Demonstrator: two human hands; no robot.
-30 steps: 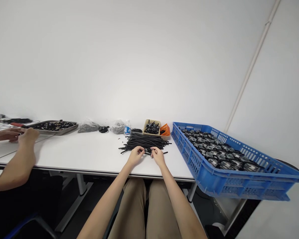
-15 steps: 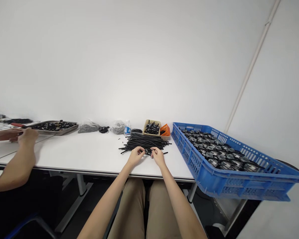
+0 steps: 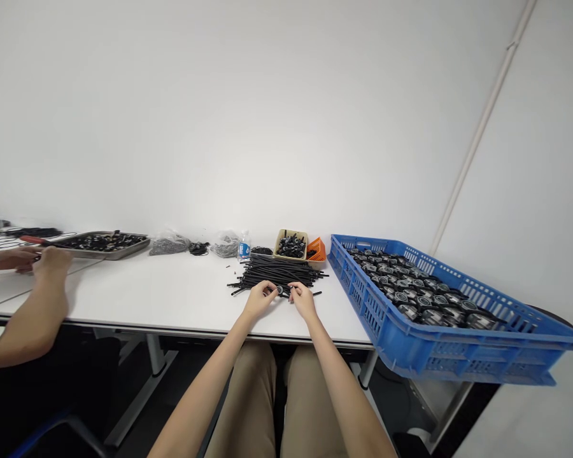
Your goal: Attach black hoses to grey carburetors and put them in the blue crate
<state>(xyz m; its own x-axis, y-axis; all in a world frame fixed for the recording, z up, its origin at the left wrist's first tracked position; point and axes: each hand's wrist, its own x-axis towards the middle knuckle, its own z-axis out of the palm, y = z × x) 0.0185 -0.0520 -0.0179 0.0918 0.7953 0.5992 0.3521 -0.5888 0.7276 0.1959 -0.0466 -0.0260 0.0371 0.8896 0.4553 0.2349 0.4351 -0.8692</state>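
My left hand [image 3: 258,298] is closed in a pinch at the front edge of a heap of black tubes [image 3: 279,270]. At its fingertips is a small round black part with a pale ring [image 3: 280,290]. Just to the right, my right hand [image 3: 302,298] has thumb and finger pressed together; whatever lies between them is too small to make out. The black tubes lie side by side behind both hands, with a few ends sticking out left and right.
Right of me stands a blue crate [image 3: 396,337] of black-and-clear round units. Behind the tubes are a beige basket [image 3: 277,251], an orange basket [image 3: 319,247] and a water bottle [image 3: 244,245]. A co-worker's hands [image 3: 48,262] are at the left near a metal tray [image 3: 128,252].
My hands stay in almost the same place, with the round part still between them. The co-worker's hands at the left have shifted very slightly.
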